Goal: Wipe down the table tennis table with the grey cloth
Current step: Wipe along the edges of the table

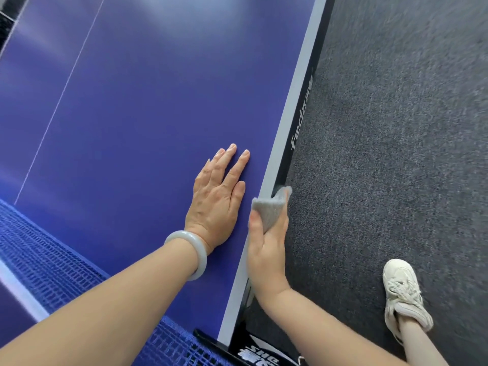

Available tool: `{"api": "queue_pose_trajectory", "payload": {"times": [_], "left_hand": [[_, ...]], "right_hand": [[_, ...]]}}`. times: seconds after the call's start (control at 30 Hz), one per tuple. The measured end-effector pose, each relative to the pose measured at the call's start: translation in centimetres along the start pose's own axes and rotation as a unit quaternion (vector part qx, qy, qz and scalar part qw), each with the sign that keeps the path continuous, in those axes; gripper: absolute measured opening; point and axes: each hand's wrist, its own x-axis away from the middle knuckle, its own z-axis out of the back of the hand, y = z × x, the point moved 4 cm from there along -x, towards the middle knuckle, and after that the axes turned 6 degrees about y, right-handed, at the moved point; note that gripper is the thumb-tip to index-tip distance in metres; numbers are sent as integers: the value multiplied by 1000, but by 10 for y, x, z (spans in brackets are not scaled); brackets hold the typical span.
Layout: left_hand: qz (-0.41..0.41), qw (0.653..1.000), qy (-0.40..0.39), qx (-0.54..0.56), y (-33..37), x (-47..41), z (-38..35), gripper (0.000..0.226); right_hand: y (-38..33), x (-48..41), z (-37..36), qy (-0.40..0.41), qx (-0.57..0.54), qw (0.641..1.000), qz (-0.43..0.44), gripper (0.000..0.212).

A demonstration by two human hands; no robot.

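Cloth (272,207) held at the table's (148,101) right edge

Nearest the camera, the blue net (39,247) runs across the lower left, ending at a black clamp (253,350) with white lettering on the table's side. On the right, a foot in a pale shoe (404,294) stands on dark grey carpet (396,128).

A little farther on, the right hand (266,249) grips the grey cloth, thumb on top and fingers curled beneath it. The folded cloth sticks up out of the fist and lies over the white border (287,114) and the dark side rail (301,120). Whether it presses on the table cannot be told.

Just beside it, the left hand (215,202) rests palm down on the blue top, its fingers straight and slightly spread and pointing away from the net. A pale bangle (195,249) circles that wrist.

Beyond the hands the blue top stretches away, glossy with light patches. A thin white centre line (60,101) runs along it, and grey lettering marks the side rail.
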Motion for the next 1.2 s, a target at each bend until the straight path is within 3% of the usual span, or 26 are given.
{"api": "queue_pose_trajectory", "payload": {"times": [0.1, 0.33, 0.43, 0.53, 0.6, 0.73, 0.83, 0.97, 1.07, 1.2], "left_hand": [[-1, 1000, 3, 3, -1, 0, -1, 51], [-2, 1000, -3, 2, -4, 0, -1, 51], [-1, 1000, -5, 1, -2, 1, -1, 52], [0, 1000, -6, 2, -2, 0, -1, 52], [1, 1000, -3, 2, -2, 0, 0, 51], [1, 1000, -7, 4, 0, -1, 1, 51], [6, 1000, -14, 1, 0, -1, 1, 51], [7, 1000, -18, -7, 1, 0, 2, 51], [10, 1000, -20, -7, 2, 0, 2, 51], [11, 1000, -16, -5, 2, 0, 2, 52]], "right_hand": [[7, 15, 1, -17, 16, 1000, -17, 86], [-38, -127, -11, 65, 34, 994, -78, 65], [-22, -69, -7, 72, 45, 995, -56, 64], [4, 13, -1, 43, 42, 996, -58, 85], [2, 18, -2, 24, 48, 996, -66, 87], [-31, -94, -7, 57, 45, 996, -52, 65], [-51, -156, -11, 65, 37, 994, -76, 64], [-29, -78, -8, 81, 65, 992, -73, 74], [-11, 9, -1, 20, 61, 993, -98, 88], [-19, -23, 0, -14, 65, 994, -88, 88]]}}
